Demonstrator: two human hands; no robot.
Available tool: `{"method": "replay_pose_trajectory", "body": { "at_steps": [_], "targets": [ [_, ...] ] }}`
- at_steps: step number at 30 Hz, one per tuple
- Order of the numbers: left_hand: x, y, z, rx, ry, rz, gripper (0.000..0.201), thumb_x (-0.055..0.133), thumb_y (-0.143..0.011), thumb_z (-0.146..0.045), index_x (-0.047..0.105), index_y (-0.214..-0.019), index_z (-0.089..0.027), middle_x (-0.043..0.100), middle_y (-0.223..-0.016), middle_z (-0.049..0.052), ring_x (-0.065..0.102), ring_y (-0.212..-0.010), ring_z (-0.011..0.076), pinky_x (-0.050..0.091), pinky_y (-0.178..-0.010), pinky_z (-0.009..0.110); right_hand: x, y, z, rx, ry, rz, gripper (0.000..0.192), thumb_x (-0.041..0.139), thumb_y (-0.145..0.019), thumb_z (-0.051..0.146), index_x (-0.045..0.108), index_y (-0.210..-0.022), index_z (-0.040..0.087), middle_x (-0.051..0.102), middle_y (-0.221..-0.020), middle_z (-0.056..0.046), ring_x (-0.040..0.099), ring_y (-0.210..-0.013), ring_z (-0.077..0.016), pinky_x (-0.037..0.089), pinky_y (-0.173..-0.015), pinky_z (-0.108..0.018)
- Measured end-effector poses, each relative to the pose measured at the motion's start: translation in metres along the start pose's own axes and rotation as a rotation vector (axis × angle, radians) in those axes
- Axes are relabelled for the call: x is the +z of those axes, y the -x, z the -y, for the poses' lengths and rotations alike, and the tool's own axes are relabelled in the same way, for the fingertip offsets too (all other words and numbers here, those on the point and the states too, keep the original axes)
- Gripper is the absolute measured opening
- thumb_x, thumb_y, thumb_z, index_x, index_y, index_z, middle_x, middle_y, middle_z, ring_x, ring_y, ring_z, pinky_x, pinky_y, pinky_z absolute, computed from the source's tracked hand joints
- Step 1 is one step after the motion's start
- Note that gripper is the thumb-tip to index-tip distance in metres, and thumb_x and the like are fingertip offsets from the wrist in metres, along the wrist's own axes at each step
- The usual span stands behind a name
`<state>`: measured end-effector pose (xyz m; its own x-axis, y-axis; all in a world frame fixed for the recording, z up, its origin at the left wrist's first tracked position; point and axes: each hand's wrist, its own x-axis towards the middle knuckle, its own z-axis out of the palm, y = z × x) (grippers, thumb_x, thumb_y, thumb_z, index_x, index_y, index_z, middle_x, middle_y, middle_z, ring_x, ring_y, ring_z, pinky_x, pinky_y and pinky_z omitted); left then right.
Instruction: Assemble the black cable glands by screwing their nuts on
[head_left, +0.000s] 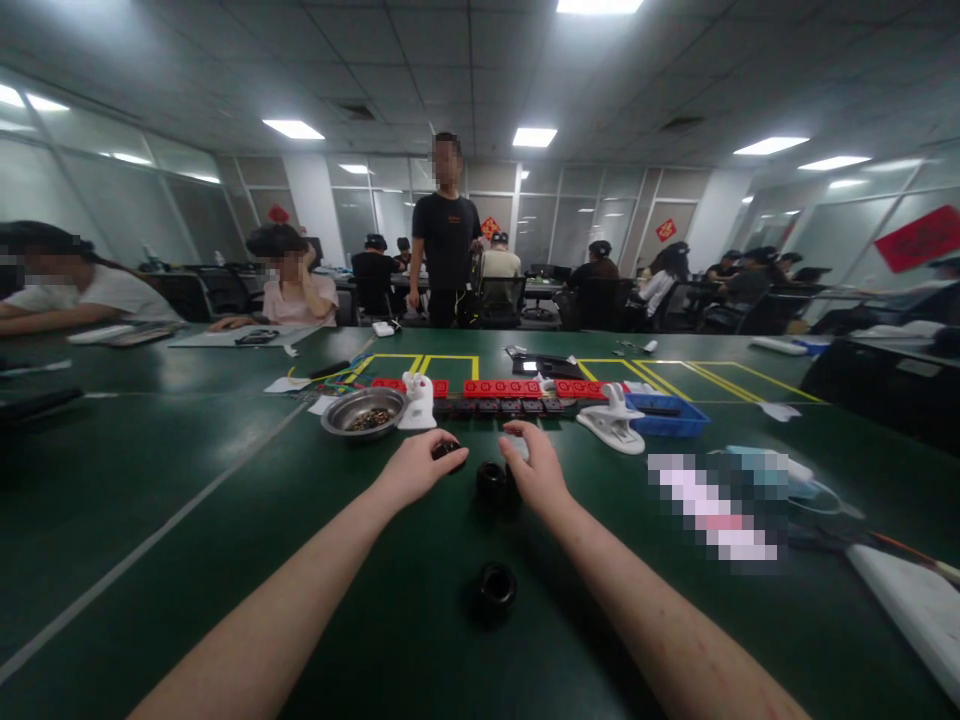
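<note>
Hands first: your left hand [420, 466] lay palm down on the green tabletop [225, 520], its fingers curled over a small black part [448, 451] that showed only at the fingertips; whether the part was gripped or merely covered could not be told. Your right hand [534, 468] sat just beside it, fingers loosely bent and partly spread, touching or nearly touching a black ring-shaped piece [491, 481] that rested between the two hands. Nothing was seen closed in the right hand.

A second black ring [495, 586] lay nearer to you, between your forearms and apart from both hands.

Beyond the left hand stood a metal bowl [364, 411] holding small dark items, with a white holder [418, 401] just beside it. Behind these ran a row of red blocks [510, 388], with a row of black blocks [499, 406] in front of it. Beyond the right hand lay a white clamp-like fixture [615, 420] next to a blue tray [671, 415]. Yellow marked rectangles [442, 362] sat further back on the tabletop.

Other people sat at tabletops across the room, and one person in a dark shirt [446, 240] stood facing you.
</note>
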<state>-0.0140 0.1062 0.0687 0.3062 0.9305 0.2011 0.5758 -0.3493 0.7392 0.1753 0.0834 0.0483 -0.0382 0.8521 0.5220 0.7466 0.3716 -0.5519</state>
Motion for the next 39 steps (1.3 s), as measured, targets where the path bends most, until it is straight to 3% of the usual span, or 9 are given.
{"method": "replay_pose_trajectory", "body": {
  "at_steps": [5, 8, 15, 19, 21, 26, 30, 34, 39],
  "targets": [
    [0.004, -0.004, 0.006, -0.084, 0.181, 0.189, 0.041, 0.054, -0.067, -0.052, 0.064, -0.080, -0.014, 0.061, -0.060, 0.000, 0.053, -0.053, 0.0147, 0.037, -0.051, 0.023, -0.010, -0.002, 0.015, -0.231, -0.124, 0.249, 0.050, 0.065, -0.066, 0.034, 0.046, -0.111, 0.021, 0.056, -0.102, -0.005, 0.051, -0.094, -0.0194, 0.040, -0.079, -0.031],
    [0.008, -0.003, 0.008, -0.135, 0.304, 0.240, 0.043, 0.054, -0.067, -0.053, 0.064, -0.078, -0.013, 0.059, -0.060, 0.000, 0.051, -0.054, 0.0135, 0.035, -0.051, 0.023, -0.003, 0.001, 0.021, -0.285, -0.152, 0.306, 0.041, 0.067, -0.064, 0.031, 0.053, -0.101, 0.020, 0.058, -0.094, -0.005, 0.052, -0.088, -0.0201, 0.040, -0.077, -0.033],
    [0.003, -0.003, 0.010, -0.324, 0.669, 0.207, 0.036, 0.055, -0.070, -0.048, 0.060, -0.076, -0.013, 0.057, -0.057, -0.001, 0.051, -0.051, 0.0129, 0.040, -0.050, 0.024, 0.009, -0.007, 0.018, -0.186, -0.252, 0.175, 0.033, 0.068, -0.061, 0.030, 0.053, -0.088, 0.019, 0.056, -0.087, -0.002, 0.051, -0.082, -0.0173, 0.041, -0.074, -0.031],
    [-0.008, -0.019, 0.021, -0.425, 0.956, 0.074, 0.011, 0.045, -0.080, -0.021, 0.053, -0.087, -0.018, 0.054, -0.065, -0.003, 0.055, -0.056, 0.0106, 0.048, -0.060, 0.029, 0.006, -0.021, 0.005, -0.031, -0.321, 0.051, 0.036, 0.065, -0.063, 0.030, 0.046, -0.092, 0.018, 0.055, -0.086, -0.003, 0.053, -0.077, -0.0159, 0.044, -0.066, -0.028],
    [-0.007, -0.031, 0.028, -0.462, 1.073, 0.014, 0.018, 0.040, -0.079, -0.008, 0.050, -0.089, -0.019, 0.053, -0.065, -0.003, 0.056, -0.055, 0.0091, 0.049, -0.063, 0.029, 0.005, -0.027, -0.004, 0.038, -0.331, 0.011, 0.039, 0.065, -0.062, 0.033, 0.045, -0.092, 0.018, 0.055, -0.083, -0.002, 0.053, -0.073, -0.0162, 0.045, -0.062, -0.029],
    [0.024, -0.068, 0.038, -0.535, 1.278, -0.055, 0.021, 0.042, -0.080, -0.004, 0.051, -0.093, -0.018, 0.057, -0.072, 0.001, 0.058, -0.059, 0.0119, 0.049, -0.057, 0.028, 0.004, -0.032, -0.020, 0.134, -0.326, -0.014, 0.038, 0.064, -0.062, 0.038, 0.048, -0.090, 0.017, 0.056, -0.079, -0.002, 0.054, -0.070, -0.0156, 0.045, -0.061, -0.028],
    [0.057, -0.089, 0.033, -0.580, 1.391, -0.058, 0.016, 0.046, -0.085, -0.020, 0.051, -0.099, -0.013, 0.057, -0.089, 0.003, 0.058, -0.071, 0.0121, 0.049, -0.061, 0.028, 0.010, -0.033, -0.027, 0.158, -0.299, 0.027, 0.035, 0.065, -0.061, 0.036, 0.052, -0.087, 0.018, 0.059, -0.079, -0.001, 0.055, -0.068, -0.0151, 0.045, -0.062, -0.029],
    [0.077, -0.093, 0.029, -0.627, 1.432, 0.006, 0.021, 0.047, -0.085, -0.025, 0.050, -0.102, -0.013, 0.056, -0.097, 0.004, 0.058, -0.077, 0.0139, 0.050, -0.065, 0.031, 0.017, -0.038, -0.036, 0.166, -0.265, 0.049, 0.033, 0.066, -0.060, 0.031, 0.053, -0.087, 0.018, 0.060, -0.083, -0.002, 0.057, -0.071, -0.0154, 0.045, -0.064, -0.029],
    [0.081, -0.084, 0.024, -0.620, 1.464, 0.040, 0.015, 0.047, -0.085, -0.020, 0.056, -0.087, -0.008, 0.061, -0.079, 0.006, 0.060, -0.067, 0.0121, 0.052, -0.060, 0.023, 0.019, -0.045, -0.047, 0.177, -0.233, 0.042, 0.033, 0.069, -0.055, 0.022, 0.055, -0.085, 0.017, 0.061, -0.079, -0.002, 0.057, -0.075, -0.0170, 0.044, -0.068, -0.031]
  ]
}}
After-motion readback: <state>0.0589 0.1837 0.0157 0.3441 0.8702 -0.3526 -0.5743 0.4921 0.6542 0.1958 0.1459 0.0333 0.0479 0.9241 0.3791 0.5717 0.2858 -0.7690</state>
